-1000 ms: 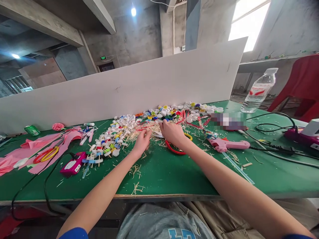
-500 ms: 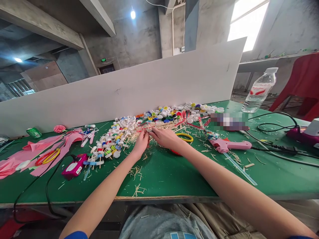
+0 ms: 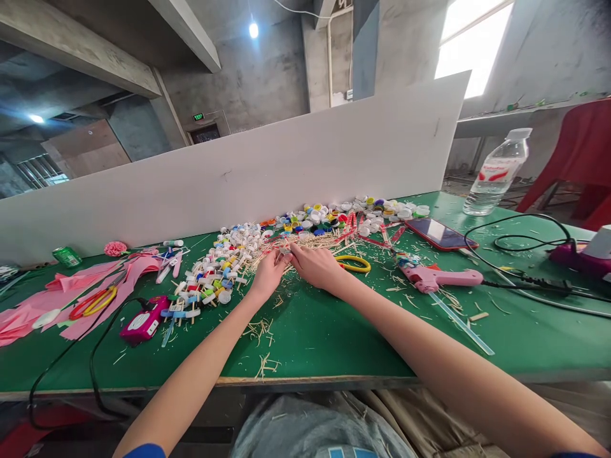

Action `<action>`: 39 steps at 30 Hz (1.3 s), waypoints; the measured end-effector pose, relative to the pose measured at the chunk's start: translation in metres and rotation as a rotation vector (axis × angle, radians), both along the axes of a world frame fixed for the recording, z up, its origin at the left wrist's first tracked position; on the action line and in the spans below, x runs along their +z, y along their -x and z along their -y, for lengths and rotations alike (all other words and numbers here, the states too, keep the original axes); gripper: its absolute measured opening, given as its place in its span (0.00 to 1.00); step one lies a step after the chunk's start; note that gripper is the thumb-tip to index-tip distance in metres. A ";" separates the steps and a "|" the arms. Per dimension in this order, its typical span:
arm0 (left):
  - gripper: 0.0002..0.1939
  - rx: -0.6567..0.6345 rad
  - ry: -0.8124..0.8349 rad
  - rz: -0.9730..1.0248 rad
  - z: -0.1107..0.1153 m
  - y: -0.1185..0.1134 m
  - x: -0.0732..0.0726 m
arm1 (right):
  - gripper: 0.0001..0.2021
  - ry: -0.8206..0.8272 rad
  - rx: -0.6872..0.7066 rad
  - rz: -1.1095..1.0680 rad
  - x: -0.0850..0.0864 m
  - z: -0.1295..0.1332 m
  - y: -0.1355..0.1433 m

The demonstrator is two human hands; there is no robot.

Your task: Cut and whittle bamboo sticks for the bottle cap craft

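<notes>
My left hand (image 3: 270,272) and my right hand (image 3: 316,264) meet over the middle of the green table (image 3: 315,337), fingertips pinched together. Between them is something small and pale, mostly covered by the fingers, and I cannot make out its kind. Just beyond the hands lies a heap of thin wooden sticks (image 3: 312,242). To the left spreads a pile of bottle caps with short sticks (image 3: 210,277), and loose bottle caps (image 3: 315,216) lie along the back. Yellow-handled scissors (image 3: 356,263) lie by my right wrist, partly hidden by it.
A pink glue gun (image 3: 429,278) with a clear glue stick lies at right, its cord trailing rightward. Behind it are a phone (image 3: 442,234) and a water bottle (image 3: 496,173). At left are a magenta power box (image 3: 144,320), pink paper (image 3: 35,308) and other scissors (image 3: 98,302). A white board (image 3: 267,172) stands behind.
Both hands stay almost in the same place, with the fingertips shifting slightly around the small pale thing. The view has moved a little; the objects on the table lie as before.
</notes>
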State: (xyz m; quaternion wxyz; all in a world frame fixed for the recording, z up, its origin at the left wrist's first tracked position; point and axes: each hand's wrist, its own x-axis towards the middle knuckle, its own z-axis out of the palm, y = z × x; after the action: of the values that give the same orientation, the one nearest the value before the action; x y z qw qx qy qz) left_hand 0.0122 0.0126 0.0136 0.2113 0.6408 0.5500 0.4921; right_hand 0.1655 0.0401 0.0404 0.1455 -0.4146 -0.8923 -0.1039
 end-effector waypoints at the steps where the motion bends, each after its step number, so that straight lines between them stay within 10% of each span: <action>1: 0.22 0.007 0.006 0.001 0.001 0.000 0.001 | 0.22 -0.003 -0.009 0.000 0.000 0.001 0.001; 30: 0.28 0.209 -0.019 -0.082 0.007 -0.011 0.003 | 0.20 0.003 -0.265 -0.064 0.001 0.002 0.005; 39: 0.21 0.048 0.070 0.168 0.010 -0.012 0.001 | 0.24 -0.028 -0.267 -0.095 0.011 -0.017 -0.013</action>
State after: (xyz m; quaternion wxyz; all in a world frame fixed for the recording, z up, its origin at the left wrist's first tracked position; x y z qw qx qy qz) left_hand 0.0246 0.0029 0.0143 0.2670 0.5759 0.5625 0.5297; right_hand 0.1788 0.0572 0.0513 0.1781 -0.5321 -0.8197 -0.1150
